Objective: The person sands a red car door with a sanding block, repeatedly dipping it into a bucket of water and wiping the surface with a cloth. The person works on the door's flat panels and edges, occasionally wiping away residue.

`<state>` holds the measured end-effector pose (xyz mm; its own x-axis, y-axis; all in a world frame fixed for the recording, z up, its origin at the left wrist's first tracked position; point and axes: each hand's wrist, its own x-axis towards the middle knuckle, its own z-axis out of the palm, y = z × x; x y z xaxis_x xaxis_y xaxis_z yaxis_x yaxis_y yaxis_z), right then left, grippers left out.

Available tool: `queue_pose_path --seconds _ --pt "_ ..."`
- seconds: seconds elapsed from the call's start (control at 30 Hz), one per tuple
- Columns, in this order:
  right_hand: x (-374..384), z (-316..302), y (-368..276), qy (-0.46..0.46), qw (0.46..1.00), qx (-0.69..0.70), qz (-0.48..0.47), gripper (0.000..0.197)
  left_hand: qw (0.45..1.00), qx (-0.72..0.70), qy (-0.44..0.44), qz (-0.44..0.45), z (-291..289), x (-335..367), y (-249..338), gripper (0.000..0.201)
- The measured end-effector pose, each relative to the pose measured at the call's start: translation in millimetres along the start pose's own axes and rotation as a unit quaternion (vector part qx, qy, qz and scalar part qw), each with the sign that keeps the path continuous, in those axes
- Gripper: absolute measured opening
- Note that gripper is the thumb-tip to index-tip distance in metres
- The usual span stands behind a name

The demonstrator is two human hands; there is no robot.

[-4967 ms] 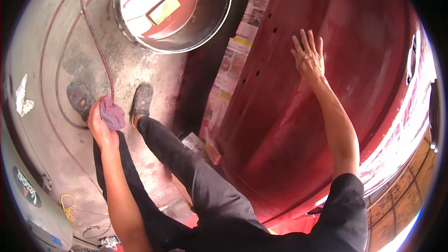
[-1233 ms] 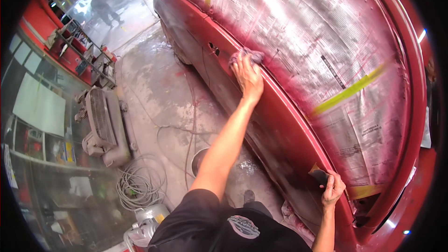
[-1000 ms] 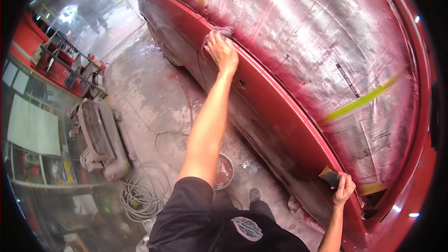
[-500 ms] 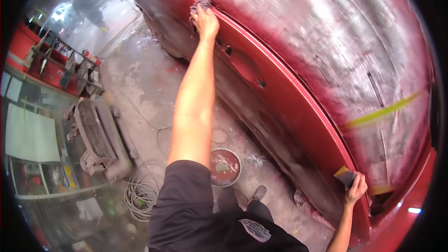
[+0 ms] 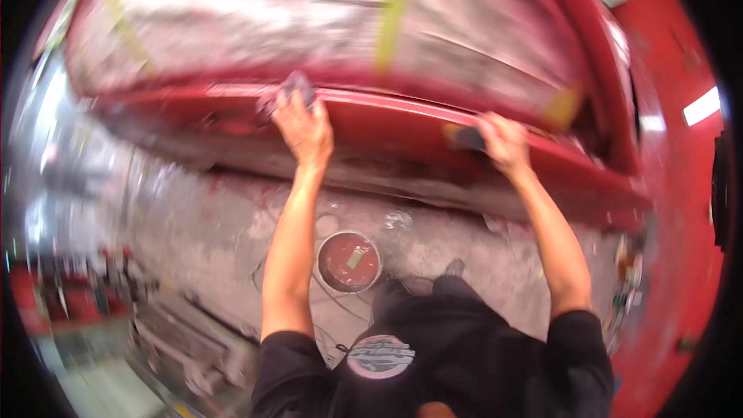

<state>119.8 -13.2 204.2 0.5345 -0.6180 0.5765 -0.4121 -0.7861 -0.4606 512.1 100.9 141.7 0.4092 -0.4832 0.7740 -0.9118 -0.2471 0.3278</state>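
Note:
A red-painted car door (image 5: 371,128) stretches across the head view, its upper edge below a masked window area. On that edge, left of the middle, my left hand (image 5: 304,131) grips a crumpled purple-grey rag (image 5: 300,89), fingers pressed over it. To the right, my right hand (image 5: 505,142) is closed on a dark grey sanding pad (image 5: 469,138) with a tan piece of sandpaper (image 5: 450,133) showing at its far side. The pad lies against the red panel just below the edge. Both hands are somewhat blurred.
Paint-flecked masking sheet (image 5: 255,19) with yellow tape (image 5: 394,11) covers the window area. On the floor by my feet stands a round bucket (image 5: 319,265) of reddish water with a small block in it. Grey car parts (image 5: 193,340) lie lower left. More red bodywork (image 5: 673,209) rises at right.
My view has turned, so the door now runs sideways. My left hand with the rag and my right hand with the pad are closer together; the right has come leftward along the door edge.

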Motion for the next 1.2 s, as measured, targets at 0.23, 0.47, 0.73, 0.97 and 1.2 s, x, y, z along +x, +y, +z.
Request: queue_pose_path --seconds 0.23,0.47,0.73,0.97,1.2 --pt "-122 -21 11 -0.142 0.982 0.124 0.010 0.018 0.978 -0.037 -0.111 0.175 25 -63 201 0.052" --pt "-374 -77 53 -0.075 0.926 0.065 0.363 0.026 0.934 -0.074 -0.159 0.313 50 -114 335 0.062" --pt "-415 -172 67 -0.034 0.848 0.060 0.526 0.028 0.890 -0.124 -0.134 0.419 95 -174 510 0.056" --pt "-392 -157 86 -0.051 0.894 0.088 0.436 0.028 0.828 -0.193 -0.199 0.488 91 -177 535 0.059" --pt "-307 -170 92 0.021 0.900 0.203 0.386 0.032 0.872 -0.181 -0.209 0.404 56 -192 392 0.054"
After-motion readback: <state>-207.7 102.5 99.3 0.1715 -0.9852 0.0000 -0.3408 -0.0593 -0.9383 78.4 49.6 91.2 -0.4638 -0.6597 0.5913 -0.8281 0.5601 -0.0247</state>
